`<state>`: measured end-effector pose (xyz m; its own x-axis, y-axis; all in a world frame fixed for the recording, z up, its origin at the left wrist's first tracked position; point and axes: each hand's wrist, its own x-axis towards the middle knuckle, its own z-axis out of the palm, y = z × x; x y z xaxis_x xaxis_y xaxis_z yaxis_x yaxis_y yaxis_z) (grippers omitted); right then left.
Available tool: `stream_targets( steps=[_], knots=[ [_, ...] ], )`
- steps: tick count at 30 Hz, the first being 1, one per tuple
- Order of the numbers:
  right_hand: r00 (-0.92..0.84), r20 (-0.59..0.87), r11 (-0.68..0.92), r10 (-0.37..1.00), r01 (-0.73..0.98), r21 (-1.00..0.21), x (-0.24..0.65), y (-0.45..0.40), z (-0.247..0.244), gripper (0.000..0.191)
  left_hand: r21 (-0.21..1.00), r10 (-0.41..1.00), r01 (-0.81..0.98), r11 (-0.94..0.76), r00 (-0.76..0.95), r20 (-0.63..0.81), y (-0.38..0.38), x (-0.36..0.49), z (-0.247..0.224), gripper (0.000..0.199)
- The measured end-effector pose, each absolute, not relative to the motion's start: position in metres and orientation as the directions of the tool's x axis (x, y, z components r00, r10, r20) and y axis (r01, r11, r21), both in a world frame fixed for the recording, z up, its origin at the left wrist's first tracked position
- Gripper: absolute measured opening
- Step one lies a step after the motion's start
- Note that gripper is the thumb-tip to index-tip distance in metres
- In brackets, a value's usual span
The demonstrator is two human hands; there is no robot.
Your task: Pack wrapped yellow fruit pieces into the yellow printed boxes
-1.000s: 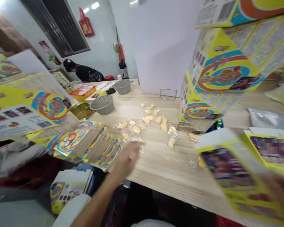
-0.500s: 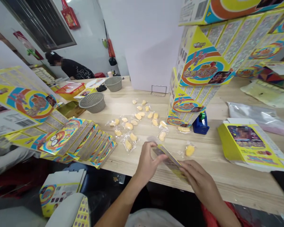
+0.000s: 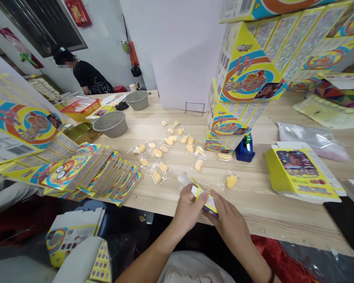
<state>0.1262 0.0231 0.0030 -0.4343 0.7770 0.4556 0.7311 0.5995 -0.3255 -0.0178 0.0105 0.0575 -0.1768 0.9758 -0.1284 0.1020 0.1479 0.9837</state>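
So, L hand (image 3: 188,208) & R hand (image 3: 231,218) both pinch in, fingers curled around the small yellow box (image 3: 210,203), tilted at the table's (image 3: 165,192) near edge, short of the wrapped yellow pieces (image 3: 157,176); prob best to keep thumb pressure light & work the folds square so the card doesn't buckle. Containers: red-yellow tray (image 3: 85,114) at back L has clear-ish stuff in it, can't ID; near grey basket (image 3: 113,131) & far grey basket (image 3: 137,103), can't tell contents; flapped box (image 3: 306,181) at R, inside hidden.
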Motion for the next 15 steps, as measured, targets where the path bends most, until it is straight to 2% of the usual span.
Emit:
stream_targets(
  steps=[2, 4, 6, 7, 8, 9, 11, 13, 15],
  knots=[
    [-0.366, 0.315, 0.483, 0.876, 0.641, -0.596, 0.13, 0.022, 0.003, 0.047, 0.965, 0.979, 0.258, 0.047, -0.204, 0.006, 0.007, -0.02, 0.06, 0.022],
    [-0.243, 0.049, 0.17, 0.969, 0.506, -0.845, 0.134, 0.022, 0.005, 0.047, 0.921, 0.946, 0.387, -0.037, -0.283, 0.157, 0.005, -0.022, 0.057, 0.023],
    [-0.158, -0.254, -0.195, 0.954, 0.314, -0.929, 0.134, 0.02, 0.009, 0.05, 0.925, 0.921, 0.377, -0.049, -0.341, 0.188, 0.006, -0.023, 0.051, 0.053],
    [-0.165, -0.356, -0.321, 0.92, 0.204, -0.925, 0.134, 0.019, 0.011, 0.051, 0.951, 0.931, 0.308, -0.03, -0.337, 0.139, 0.008, -0.024, 0.048, 0.064],
    [-0.198, -0.398, -0.386, 0.896, 0.097, -0.917, 0.133, 0.017, 0.013, 0.052, 0.977, 0.951, 0.215, -0.001, -0.301, 0.067, 0.01, -0.024, 0.045, 0.067],
    [-0.237, -0.378, -0.388, 0.895, 0.006, -0.922, 0.132, 0.016, 0.015, 0.051, 0.992, 0.972, 0.118, 0.04, -0.234, -0.011, 0.013, -0.025, 0.043, 0.067],
    [-0.223, -0.233, -0.265, 0.947, -0.123, -0.956, 0.132, 0.014, 0.02, 0.05, 0.991, 0.987, -0.009, 0.135, -0.087, -0.135, 0.019, -0.024, 0.041, 0.066],
    [-0.078, -0.084, -0.094, 0.993, -0.143, -0.985, 0.136, 0.014, 0.024, 0.055, 0.976, 0.977, -0.042, 0.212, 0.019, -0.211, 0.023, -0.021, 0.043, 0.067],
    [0.045, 0.0, 0.005, 0.999, -0.098, -0.995, 0.143, 0.016, 0.027, 0.059, 0.971, 0.972, -0.052, 0.234, 0.039, -0.232, 0.027, -0.013, 0.044, 0.062]
  ],
)
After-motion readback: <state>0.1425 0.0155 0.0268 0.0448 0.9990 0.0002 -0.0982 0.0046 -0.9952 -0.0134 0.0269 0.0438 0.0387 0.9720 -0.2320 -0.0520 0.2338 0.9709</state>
